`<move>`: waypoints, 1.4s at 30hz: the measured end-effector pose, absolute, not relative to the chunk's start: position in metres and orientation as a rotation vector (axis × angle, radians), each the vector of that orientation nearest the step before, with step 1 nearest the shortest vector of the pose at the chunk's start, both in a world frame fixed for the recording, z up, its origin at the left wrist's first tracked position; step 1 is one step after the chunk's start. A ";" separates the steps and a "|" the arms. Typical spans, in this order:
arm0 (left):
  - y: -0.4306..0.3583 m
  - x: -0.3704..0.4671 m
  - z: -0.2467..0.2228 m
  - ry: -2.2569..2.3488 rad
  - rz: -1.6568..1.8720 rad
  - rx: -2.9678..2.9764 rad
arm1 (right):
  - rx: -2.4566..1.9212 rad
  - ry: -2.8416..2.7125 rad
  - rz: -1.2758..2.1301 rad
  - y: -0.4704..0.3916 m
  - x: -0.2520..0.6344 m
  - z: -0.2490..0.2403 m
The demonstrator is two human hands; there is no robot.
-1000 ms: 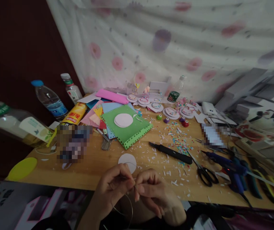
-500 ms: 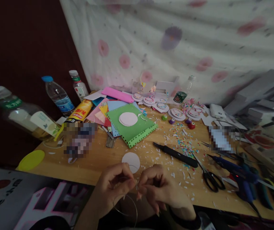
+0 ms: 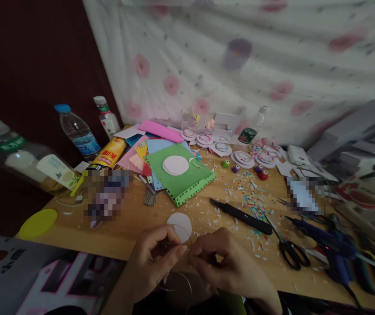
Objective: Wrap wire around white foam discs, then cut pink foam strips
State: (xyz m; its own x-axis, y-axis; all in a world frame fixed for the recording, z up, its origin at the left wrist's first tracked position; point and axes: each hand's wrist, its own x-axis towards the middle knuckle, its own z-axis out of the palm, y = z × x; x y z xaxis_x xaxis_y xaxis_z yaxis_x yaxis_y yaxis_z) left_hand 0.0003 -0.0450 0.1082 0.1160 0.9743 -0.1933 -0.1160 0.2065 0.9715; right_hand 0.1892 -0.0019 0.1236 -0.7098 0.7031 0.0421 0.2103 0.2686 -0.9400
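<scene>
At the near edge of the bench (image 3: 89,236): two bare hands are up close, side by side, with just a small gap between the fingertips.
Left hand (image 3: 153,262): its thumb and pointing finger are pinched on a thin wire (image 3: 191,286).
Right hand (image 3: 228,260): its finger and thumb are bent in close together, right by the wire. It is too small to see if they grip it, so I cannot tell.
Wire: it is shiny and bendy. One curvy bit shows between the hands, and a round loop hangs down under them.
White paper circle (image 3: 181,221): it lies flat on the bench, just past the hands.
Green sheet (image 3: 190,183): it lies farther back, on top of other bright sheets. More white circles (image 3: 175,165) sit on it.
Black knife (image 3: 241,216): it lies slanted on the bench, past the right hand, with white paper bits around it.
Tiny bright dots (image 3: 256,205): they are spilled near the knife.
Scissors (image 3: 294,253): they have black handles and lie between the knife and a blue glue gun (image 3: 321,238).
Yellow round lid (image 3: 38,222): it is over at the left side, by the bench edge.
Back of the bench: a pink roll (image 3: 160,131) and a row of round white stands with beads (image 3: 222,148) are there.
</scene>
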 end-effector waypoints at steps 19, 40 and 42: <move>-0.045 0.018 0.096 1.214 1.271 0.872 | -1.168 -2.288 0.809 -0.024 0.183 0.119; -0.050 0.002 0.089 1.080 1.176 1.053 | -0.721 -1.216 2.047 -0.014 0.167 0.086; -0.052 0.000 0.085 1.089 1.134 1.106 | -0.701 -1.152 2.087 -0.012 0.167 0.080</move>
